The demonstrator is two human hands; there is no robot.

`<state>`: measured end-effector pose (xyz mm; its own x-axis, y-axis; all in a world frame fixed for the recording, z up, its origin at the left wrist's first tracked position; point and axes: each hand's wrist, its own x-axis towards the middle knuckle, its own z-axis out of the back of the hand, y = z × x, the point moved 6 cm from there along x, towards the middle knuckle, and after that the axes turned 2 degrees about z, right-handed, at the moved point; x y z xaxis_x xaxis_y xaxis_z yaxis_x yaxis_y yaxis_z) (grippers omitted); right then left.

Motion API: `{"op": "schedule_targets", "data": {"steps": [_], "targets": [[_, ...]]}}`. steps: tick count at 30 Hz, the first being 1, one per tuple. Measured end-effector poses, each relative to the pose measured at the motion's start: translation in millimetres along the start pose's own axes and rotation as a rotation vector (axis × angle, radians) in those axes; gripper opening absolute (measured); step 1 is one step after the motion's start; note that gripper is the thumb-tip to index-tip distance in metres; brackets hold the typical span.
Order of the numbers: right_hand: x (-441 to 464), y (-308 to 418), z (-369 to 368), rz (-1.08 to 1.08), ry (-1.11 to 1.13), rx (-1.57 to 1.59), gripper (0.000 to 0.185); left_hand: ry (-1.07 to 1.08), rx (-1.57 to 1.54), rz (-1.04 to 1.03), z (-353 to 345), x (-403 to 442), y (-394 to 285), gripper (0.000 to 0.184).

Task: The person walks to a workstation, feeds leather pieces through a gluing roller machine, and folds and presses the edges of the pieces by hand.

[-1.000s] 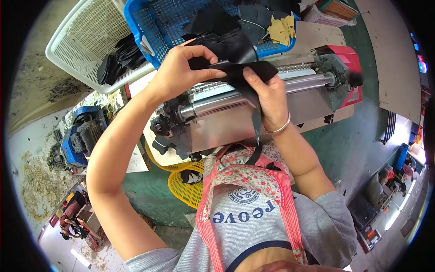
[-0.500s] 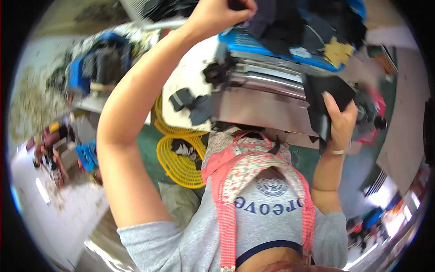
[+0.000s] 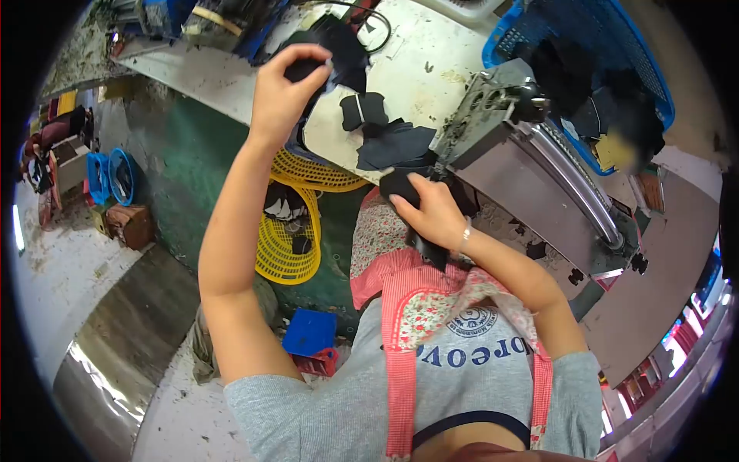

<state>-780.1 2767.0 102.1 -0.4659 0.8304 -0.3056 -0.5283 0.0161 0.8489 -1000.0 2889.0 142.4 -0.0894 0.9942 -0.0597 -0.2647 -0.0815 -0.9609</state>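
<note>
My left hand (image 3: pixel 286 91) is raised over the white table, its thumb and fingers curled together against black pieces (image 3: pixel 345 48). What lies between its fingertips is too dark to make out. My right hand (image 3: pixel 437 213) grips black flat pieces (image 3: pixel 399 185) close to my apron, at the table's front edge. Between the hands, a small banded black bundle (image 3: pixel 363 111) and loose dark pieces (image 3: pixel 396 146) rest on the table (image 3: pixel 416 65). To their right stands the machine with a shiny metal roller (image 3: pixel 573 181).
A blue basket (image 3: pixel 654 58) with dark pieces stands beyond the machine at upper right. Yellow baskets (image 3: pixel 265 250) sit below the table edge. Blue machinery (image 3: pixel 262 38) is at upper left. A blue box (image 3: pixel 309 331) is on the floor.
The view has turned toward the left side of the table. Both hands have parted and moved away from the roller, the right one still with black pieces in it.
</note>
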Motion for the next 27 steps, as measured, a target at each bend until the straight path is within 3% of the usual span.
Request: {"op": "schedule_targets", "data": {"steps": [3,6,10,14,20,21,25,27], "targets": [[28.7,-7.1,-25.3,0.1,-0.193,-0.08,0.018,-0.062,-0.013,0.172,28.4,-39.7,37.0,0.015],[41.0,-17.6,-30.1,0.006,-0.39,-0.261,0.015,-0.11,-0.138,0.285,48.0,-68.3,68.0,0.012],[41.6,-6.7,-38.1,0.167,-0.459,-0.289,0.012,-0.168,-0.231,0.321,64.9,-89.9,90.1,0.013],[28.2,8.5,-44.8,0.158,-0.344,-0.368,0.019,-0.187,-0.318,0.344,68.7,-100.1,96.4,0.016],[19.5,-10.9,-41.2,0.147,-0.373,-0.209,0.021,-0.17,-0.384,0.313,59.2,-115.3,104.9,0.024],[17.3,-9.9,-39.3,0.138,-0.39,-0.186,0.014,-0.164,-0.387,0.319,55.9,-119.1,105.7,0.025],[6.1,-36.8,-52.7,-0.277,-0.311,0.311,0.016,-0.114,-0.395,0.376,42.0,-134.3,118.4,0.026],[4.2,-31.7,-52.9,-0.232,-0.251,0.382,0.016,-0.067,-0.347,0.387,36.8,-139.3,117.1,0.025]]}}
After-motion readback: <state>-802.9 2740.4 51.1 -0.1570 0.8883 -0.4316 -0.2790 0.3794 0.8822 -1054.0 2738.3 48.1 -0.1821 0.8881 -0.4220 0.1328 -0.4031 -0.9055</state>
